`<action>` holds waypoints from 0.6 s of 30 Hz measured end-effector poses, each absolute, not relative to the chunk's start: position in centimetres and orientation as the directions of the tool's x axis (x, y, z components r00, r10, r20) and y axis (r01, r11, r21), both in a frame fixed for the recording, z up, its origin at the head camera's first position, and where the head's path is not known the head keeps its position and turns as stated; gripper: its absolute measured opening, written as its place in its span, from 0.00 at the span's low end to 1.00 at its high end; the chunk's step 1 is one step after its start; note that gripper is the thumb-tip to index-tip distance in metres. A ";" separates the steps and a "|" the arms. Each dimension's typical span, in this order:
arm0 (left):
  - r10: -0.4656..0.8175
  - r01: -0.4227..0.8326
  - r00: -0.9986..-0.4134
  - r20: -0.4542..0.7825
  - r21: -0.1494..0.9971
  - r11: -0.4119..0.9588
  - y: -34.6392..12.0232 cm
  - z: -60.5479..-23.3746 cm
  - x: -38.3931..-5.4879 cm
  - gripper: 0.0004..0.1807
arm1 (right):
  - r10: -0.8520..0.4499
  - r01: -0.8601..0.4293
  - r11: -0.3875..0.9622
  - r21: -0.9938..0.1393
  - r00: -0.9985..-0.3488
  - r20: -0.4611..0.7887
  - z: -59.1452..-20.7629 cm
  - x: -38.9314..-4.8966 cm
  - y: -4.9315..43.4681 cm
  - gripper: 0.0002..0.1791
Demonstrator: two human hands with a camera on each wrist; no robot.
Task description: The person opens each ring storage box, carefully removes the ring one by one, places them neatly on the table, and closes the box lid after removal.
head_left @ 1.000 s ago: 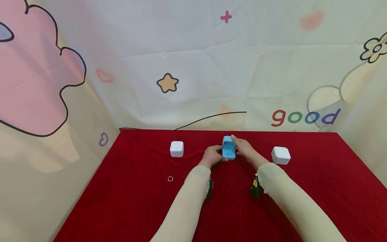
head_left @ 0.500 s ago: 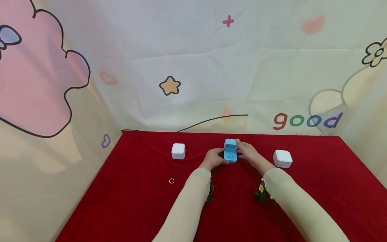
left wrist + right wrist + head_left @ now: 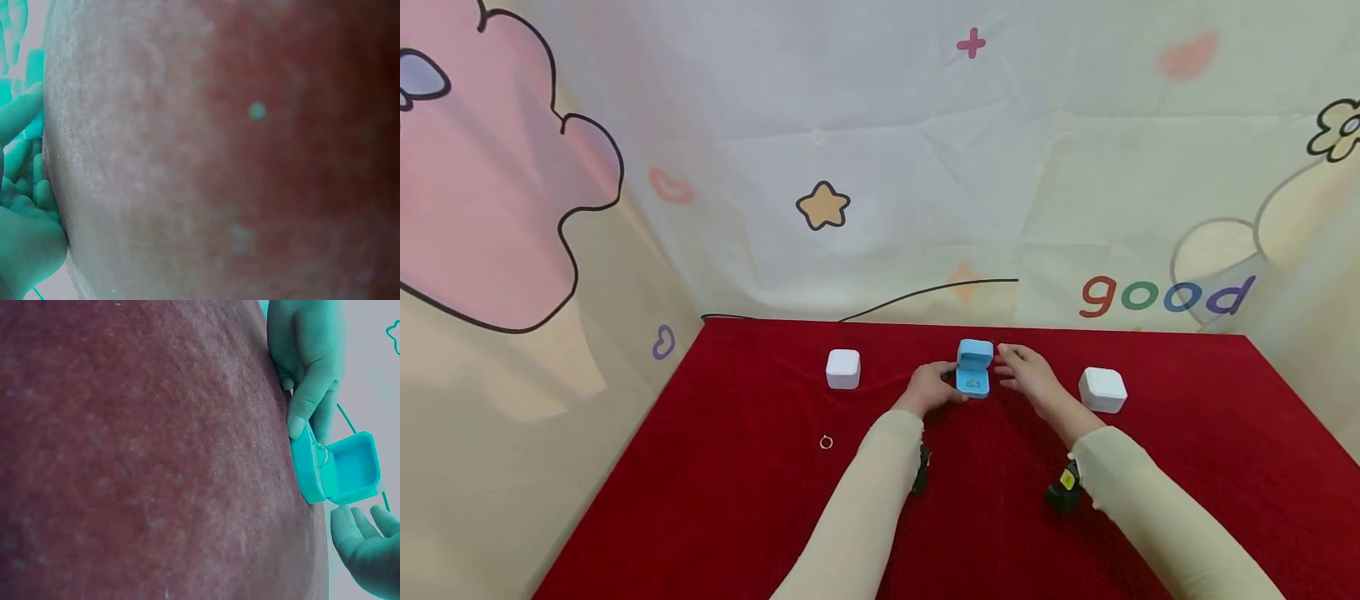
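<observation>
A light blue ring box [image 3: 973, 368] stands on the red cloth with its lid raised. Seated in its lower half is a small ring [image 3: 973, 384], which also shows in the right wrist view. My left hand [image 3: 929, 388] grips the box's left side, its thumb [image 3: 298, 425] on the front of the base. To the right of the lid, my right hand [image 3: 1028, 377] has its fingers loosely extended, with a small gap between them and the box. In the left wrist view the box is mostly hidden behind fingers.
White boxes, both shut, stand on either side: one on the left [image 3: 843, 369], another beyond my right hand [image 3: 1102, 390]. A loose ring [image 3: 826, 442] lies on the red cloth [image 3: 737, 500] at the left. Behind the table hangs a printed curtain [image 3: 917, 192].
My right hand has let go of the blue box's lid and drawn off to the right. The left hand keeps its grip, and the box remains open with the ring inside.
</observation>
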State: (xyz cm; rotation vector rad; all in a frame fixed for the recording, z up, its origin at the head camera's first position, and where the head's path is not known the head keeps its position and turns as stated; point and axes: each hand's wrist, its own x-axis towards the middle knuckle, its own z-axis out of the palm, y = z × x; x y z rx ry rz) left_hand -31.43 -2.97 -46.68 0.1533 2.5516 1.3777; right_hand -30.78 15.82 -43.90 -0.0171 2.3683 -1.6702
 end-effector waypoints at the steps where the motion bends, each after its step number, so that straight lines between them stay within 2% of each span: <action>1: 0.205 -0.017 -0.966 -0.156 0.834 0.552 -3.0 -46.6 -31.5 0.34 | -0.143 0.125 0.344 -0.931 -0.973 -0.184 -43.8 -30.7 15.9 0.35; 11: 0.228 0.005 -0.963 -0.146 0.833 0.553 -2.9 -46.9 -31.6 0.34 | -0.100 0.079 0.369 -0.926 -0.987 -0.124 -43.4 -29.8 16.5 0.32; 18: 0.227 0.004 -0.963 -0.146 0.832 0.554 -2.9 -47.0 -31.7 0.34 | -0.108 0.022 0.444 -0.896 -0.991 -0.078 -43.3 -29.2 16.8 0.30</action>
